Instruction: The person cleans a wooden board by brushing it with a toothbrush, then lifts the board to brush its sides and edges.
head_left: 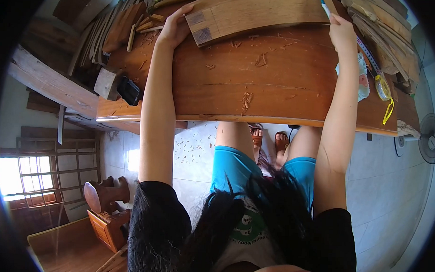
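Note:
A wide wooden board (260, 15) lies across the far part of the brown table (219, 88), with pencil-like lines and dark end patches at its left end. My left hand (176, 26) is at the board's left end, its fingers bent against the edge. At the board's right end, my right hand (342, 32) has its fingers closed around a slim blue and white tool (326, 8), which points away from me. Curled wood shavings (261, 59) are scattered on the tabletop nearer to me.
Wood strips (94, 31) are piled at the left and more planks (384, 36) at the right. A yellow tape measure (382, 87) lies near the right edge. A black tray (128, 91) and wooden block (107, 83) sit at the left. A fan (429, 138) stands far right.

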Demonstrator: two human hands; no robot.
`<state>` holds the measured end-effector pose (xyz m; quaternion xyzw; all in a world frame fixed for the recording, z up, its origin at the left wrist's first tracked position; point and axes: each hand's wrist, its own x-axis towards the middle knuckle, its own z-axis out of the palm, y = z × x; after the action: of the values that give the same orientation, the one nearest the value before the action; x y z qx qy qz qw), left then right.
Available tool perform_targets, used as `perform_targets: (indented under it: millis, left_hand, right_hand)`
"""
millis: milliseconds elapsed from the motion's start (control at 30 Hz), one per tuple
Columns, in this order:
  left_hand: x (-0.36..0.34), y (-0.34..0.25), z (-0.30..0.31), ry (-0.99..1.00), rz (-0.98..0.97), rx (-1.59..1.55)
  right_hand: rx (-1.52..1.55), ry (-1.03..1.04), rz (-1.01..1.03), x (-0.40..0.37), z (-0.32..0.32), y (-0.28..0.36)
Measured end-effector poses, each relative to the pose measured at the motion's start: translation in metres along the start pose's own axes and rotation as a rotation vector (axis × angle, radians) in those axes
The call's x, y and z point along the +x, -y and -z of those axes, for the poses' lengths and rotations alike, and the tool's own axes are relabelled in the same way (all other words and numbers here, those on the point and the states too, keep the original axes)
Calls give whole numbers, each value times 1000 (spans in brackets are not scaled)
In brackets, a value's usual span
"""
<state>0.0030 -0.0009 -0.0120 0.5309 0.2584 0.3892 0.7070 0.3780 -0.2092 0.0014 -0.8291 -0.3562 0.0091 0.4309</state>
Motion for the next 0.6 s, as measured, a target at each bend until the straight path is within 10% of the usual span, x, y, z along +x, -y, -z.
perform_targets:
  millis: [600]
  left_hand:
    - [6, 3, 9, 17, 7, -22]
  right_hand:
    - [19, 195, -20, 15, -4, -19]
